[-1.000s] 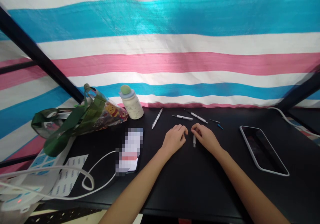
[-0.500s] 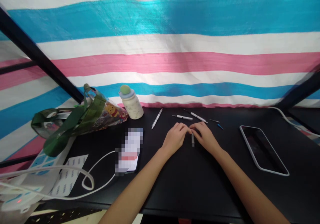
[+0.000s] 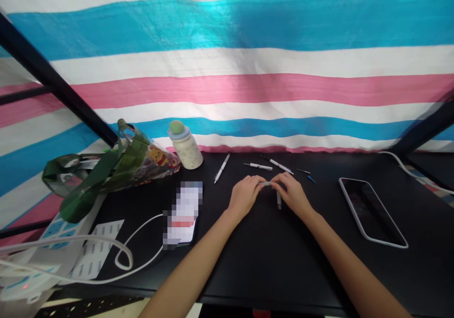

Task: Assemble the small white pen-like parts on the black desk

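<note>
My left hand [image 3: 244,196] is closed, its fingertips pinching the left end of a small grey pen part [image 3: 266,184] held level over the black table. At the other end of that part, the thumb and fingers of my right hand [image 3: 290,193] are closed on it. A second grey, clear-looking tube piece [image 3: 279,201] points down beside my right fingers; I cannot tell whether it lies on the table or is held. Just beyond the hands lie a white pen barrel with a thin tip [image 3: 259,166] and another white pen [image 3: 280,166].
A white pen [image 3: 222,168] lies left, a thin dark refill [image 3: 303,171] and a small blue piece [image 3: 311,179] right. Around them are a phone [image 3: 372,211], a lit phone with a cable [image 3: 186,214], a bottle [image 3: 187,148], a bag [image 3: 142,162] and a power strip [image 3: 46,261].
The fingertips have moved slightly apart, so the grey part between them now shows. The grey tube piece below has shifted a little to the right.
</note>
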The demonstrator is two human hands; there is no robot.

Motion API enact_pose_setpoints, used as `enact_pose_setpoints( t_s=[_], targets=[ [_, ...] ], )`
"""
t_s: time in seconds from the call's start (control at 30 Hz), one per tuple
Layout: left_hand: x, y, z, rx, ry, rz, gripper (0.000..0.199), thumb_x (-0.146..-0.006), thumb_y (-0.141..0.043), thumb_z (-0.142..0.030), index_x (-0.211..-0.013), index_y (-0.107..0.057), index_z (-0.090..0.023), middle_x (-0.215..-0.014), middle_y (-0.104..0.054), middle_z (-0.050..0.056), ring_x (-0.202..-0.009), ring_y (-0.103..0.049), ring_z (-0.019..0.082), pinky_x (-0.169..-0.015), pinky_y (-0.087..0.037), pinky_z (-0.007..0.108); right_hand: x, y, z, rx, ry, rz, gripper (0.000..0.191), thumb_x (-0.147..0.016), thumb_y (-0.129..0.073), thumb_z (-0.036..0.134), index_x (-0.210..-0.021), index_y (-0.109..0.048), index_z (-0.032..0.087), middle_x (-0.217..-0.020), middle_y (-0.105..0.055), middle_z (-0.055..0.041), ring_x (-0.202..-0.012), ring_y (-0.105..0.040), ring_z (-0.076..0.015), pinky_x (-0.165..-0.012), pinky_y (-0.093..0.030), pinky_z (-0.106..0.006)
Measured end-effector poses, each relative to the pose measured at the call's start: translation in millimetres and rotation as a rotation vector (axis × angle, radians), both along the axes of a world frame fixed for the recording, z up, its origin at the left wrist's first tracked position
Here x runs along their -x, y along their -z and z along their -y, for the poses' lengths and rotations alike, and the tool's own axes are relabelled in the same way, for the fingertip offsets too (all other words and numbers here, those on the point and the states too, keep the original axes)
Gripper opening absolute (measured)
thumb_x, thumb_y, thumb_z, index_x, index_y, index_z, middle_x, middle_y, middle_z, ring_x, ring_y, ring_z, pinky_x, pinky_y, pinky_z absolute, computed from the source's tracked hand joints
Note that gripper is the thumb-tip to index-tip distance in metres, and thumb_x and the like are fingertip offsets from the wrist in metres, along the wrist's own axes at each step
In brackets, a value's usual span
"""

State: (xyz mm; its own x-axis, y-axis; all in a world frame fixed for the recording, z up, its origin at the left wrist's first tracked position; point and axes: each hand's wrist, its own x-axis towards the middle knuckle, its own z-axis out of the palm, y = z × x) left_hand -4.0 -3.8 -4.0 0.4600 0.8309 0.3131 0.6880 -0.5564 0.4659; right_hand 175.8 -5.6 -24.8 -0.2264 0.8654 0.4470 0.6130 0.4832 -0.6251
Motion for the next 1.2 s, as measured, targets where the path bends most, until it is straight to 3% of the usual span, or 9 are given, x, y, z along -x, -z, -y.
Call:
enact_pose_setpoints(
  t_s=[0.2, 0.47, 0.73, 0.97, 1.1, 1.2],
  targets=[
    [0.6, -2.1, 0.0, 0.042, -0.06, -0.07, 0.025, -0.094, -0.033, -0.032, -0.094, -0.057, -0.025, -0.065, -0.057, -0.005, -0.07, -0.053, 0.012, -0.061, -0.037, 0.022, 0.5, 2.2, 0.0, 0.041, -0.019, 0.005, 0.012, -0.085, -0.046, 0.028, -0.087, -0.055, 0.02, -0.081, -0.058, -0.0051, -0.076, -0.057, -0.018, -0.071, -0.046, -0.032],
    [-0.4, -3.8, 2.4, -0.099, -0.023, -0.035, 0.022, -0.092, -0.038, -0.031, -0.1, -0.057, -0.025, -0.091, -0.061, -0.001, -0.086, -0.052, 0.014, -0.074, -0.041, 0.024, 0.8, -4.7, 3.2, -0.015, 0.039, 0.167, 0.018, -0.088, -0.043, 0.03, -0.089, -0.057, 0.021, -0.085, -0.062, -0.0054, -0.083, -0.055, -0.0194, -0.074, -0.041, -0.032],
    [-0.4, -2.9, 3.2, -0.116, -0.021, -0.004, 0.023, -0.093, -0.037, -0.031, -0.098, -0.058, -0.023, -0.093, -0.061, -0.001, -0.087, -0.052, 0.014, -0.077, -0.041, 0.025, -0.7, -5.5, 2.9, -0.013, 0.043, 0.238, 0.028, -0.091, -0.034, 0.032, -0.078, -0.056, 0.021, -0.075, -0.06, -0.0043, -0.074, -0.053, -0.0184, -0.069, -0.039, -0.031],
    [0.0, -0.7, 1.3, -0.082, -0.057, -0.015, 0.025, -0.093, -0.037, -0.036, -0.095, -0.059, -0.025, -0.087, -0.064, -0.004, -0.08, -0.054, 0.013, -0.07, -0.04, 0.024, 1.5, -1.3, 2.8, 0.025, 0.034, 0.126, 0.013, -0.084, -0.047, 0.031, -0.089, -0.053, 0.021, -0.084, -0.063, -0.0043, -0.076, -0.059, -0.018, -0.071, -0.043, -0.031],
    [-0.1, -1.1, 1.6, -0.118, -0.055, -0.016, 0.023, -0.092, -0.038, -0.033, -0.099, -0.058, -0.024, -0.091, -0.062, -0.002, -0.084, -0.053, 0.013, -0.072, -0.041, 0.024, 2.2, -3.6, 3.9, 0.011, 0.057, 0.115, 0.021, -0.083, -0.049, 0.032, -0.1, -0.052, 0.02, -0.089, -0.063, -0.0056, -0.08, -0.059, -0.0191, -0.072, -0.043, -0.032],
    [-0.2, -1.7, 2.2, -0.136, -0.054, -0.013, 0.023, -0.093, -0.037, -0.03, -0.101, -0.058, -0.024, -0.092, -0.061, -0.001, -0.087, -0.052, 0.014, -0.077, -0.041, 0.025, 0.8, -6.9, 4.4, -0.001, 0.068, 0.193, 0.021, -0.088, -0.039, 0.032, -0.096, -0.057, 0.022, -0.088, -0.064, -0.0057, -0.082, -0.058, -0.0193, -0.073, -0.042, -0.032]
  ],
)
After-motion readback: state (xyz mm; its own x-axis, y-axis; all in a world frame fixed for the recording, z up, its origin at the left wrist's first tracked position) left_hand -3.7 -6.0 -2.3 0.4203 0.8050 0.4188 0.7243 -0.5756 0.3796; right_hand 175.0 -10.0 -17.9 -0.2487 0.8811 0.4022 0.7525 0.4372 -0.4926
